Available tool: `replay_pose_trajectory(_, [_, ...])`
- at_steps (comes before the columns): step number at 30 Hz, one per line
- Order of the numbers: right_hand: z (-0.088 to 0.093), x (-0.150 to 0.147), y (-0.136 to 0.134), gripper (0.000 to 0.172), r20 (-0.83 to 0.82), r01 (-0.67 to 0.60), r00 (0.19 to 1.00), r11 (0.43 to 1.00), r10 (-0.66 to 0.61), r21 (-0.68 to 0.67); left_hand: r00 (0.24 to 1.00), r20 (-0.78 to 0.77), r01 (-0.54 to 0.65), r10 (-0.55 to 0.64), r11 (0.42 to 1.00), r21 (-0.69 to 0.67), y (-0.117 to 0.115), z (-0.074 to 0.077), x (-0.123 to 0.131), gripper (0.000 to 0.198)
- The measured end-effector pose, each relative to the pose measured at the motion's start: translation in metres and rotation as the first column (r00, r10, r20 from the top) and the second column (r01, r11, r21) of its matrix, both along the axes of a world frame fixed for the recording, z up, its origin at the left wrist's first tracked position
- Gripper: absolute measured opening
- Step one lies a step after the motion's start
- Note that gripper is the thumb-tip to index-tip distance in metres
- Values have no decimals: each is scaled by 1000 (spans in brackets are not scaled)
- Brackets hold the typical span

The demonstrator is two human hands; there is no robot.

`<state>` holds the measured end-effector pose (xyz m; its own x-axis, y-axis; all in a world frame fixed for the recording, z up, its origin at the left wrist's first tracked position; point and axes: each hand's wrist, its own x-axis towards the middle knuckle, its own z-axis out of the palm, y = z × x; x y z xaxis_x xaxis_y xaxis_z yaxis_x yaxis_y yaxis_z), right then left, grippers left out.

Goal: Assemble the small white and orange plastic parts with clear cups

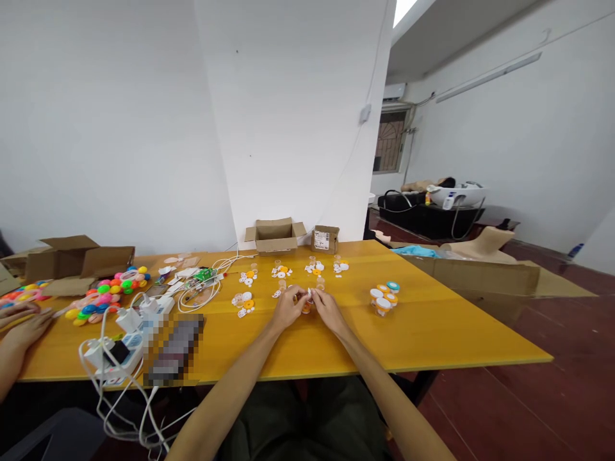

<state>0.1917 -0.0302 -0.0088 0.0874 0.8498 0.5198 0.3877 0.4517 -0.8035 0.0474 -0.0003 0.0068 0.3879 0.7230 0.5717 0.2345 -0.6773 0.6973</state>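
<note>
My left hand point(289, 307) and my right hand point(328, 310) meet over the table, fingertips pinched together. Between them is a small white piece point(310, 292), too small to name exactly. Just below, partly hidden by my fingers, an orange piece point(306, 308) shows. Around my hands lie several small groups of clear cups with white and orange discs and cut-out pieces, such as the white disc point(246, 296) left of my left hand and the orange disc point(316, 272) beyond. To the right of my right hand stands a cluster of small lidded tubs point(383, 298) with white, orange and teal tops.
An open cardboard box point(276, 243) and a smaller box point(325, 239) stand at the table's back. Left are a power strip point(148, 326) with trailing white cables, a blurred-out phone-like object point(177, 349) and colourful round pieces point(103, 298). Another person's hands point(31, 330) are at far left.
</note>
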Motion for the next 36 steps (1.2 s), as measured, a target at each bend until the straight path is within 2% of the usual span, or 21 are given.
replay_pose_trajectory(4, [-1, -1, 1, 40, 6, 57, 998, 998, -57, -28, 1000, -6, -6, 6, 1000, 7, 0, 1, -2, 8])
replay_pose_trajectory(7, [-4, 2, 2, 39, 62, 190, 981, 980, -186, -62, 999, -31, -14, 15, 1000, 12, 2, 2, -3, 12])
replay_pose_trajectory(11, [-7, 8, 4, 36, 188, 399, 908, 908, -373, -125, 991, -127, -25, 29, 999, 33, 10, 1, -1, 15])
replay_pose_trajectory(15, [-9, 12, 6, 33, 309, 509, 840, 844, -445, -167, 971, -233, -47, 57, 998, 49, 20, 1, 8, 18])
replay_pose_trajectory(23, [-23, 16, 15, 36, 329, 576, 784, 814, -526, -70, 919, -380, -100, 100, 995, 21, 43, -1, 24, 22])
replay_pose_trajectory(26, [-23, 16, 16, 36, 332, 587, 774, 807, -539, -59, 908, -413, -75, 72, 997, 9, 48, -5, 26, 20])
replay_pose_trajectory(32, [-16, 14, 12, 36, 361, 625, 754, 768, -549, -139, 914, -404, -30, 37, 999, 22, 46, -9, 27, 23])
replay_pose_trajectory(36, [-13, 14, 10, 36, 308, 638, 754, 759, -581, -132, 908, -420, -1, 0, 1000, -2, 41, -6, 26, 23])
